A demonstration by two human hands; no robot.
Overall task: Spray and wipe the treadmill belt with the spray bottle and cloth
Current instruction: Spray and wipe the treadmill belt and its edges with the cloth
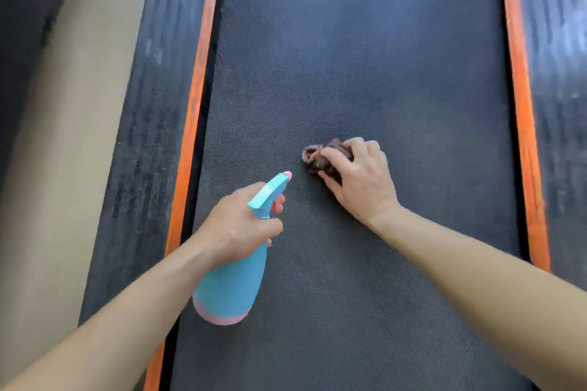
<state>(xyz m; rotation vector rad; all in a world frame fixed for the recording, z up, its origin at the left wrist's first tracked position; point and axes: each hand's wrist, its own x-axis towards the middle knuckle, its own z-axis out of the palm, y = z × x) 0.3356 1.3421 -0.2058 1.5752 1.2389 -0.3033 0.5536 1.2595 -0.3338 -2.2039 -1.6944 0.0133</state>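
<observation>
Left hand [236, 225] grips spray bottle [233, 276], nozzle toward 1 o'clock, ready; right hand [359, 181] clutches bunched cloth [317, 157], probably mid-wipe on belt [349, 57].

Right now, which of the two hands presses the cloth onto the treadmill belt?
The right hand: it holds the bunched brown cloth down on the treadmill belt, whereas the left hand grips the blue spray bottle by its neck.

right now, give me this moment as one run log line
left hand: grips spray bottle, nozzle pointing forward | right hand: holds bunched cloth down on treadmill belt
</observation>
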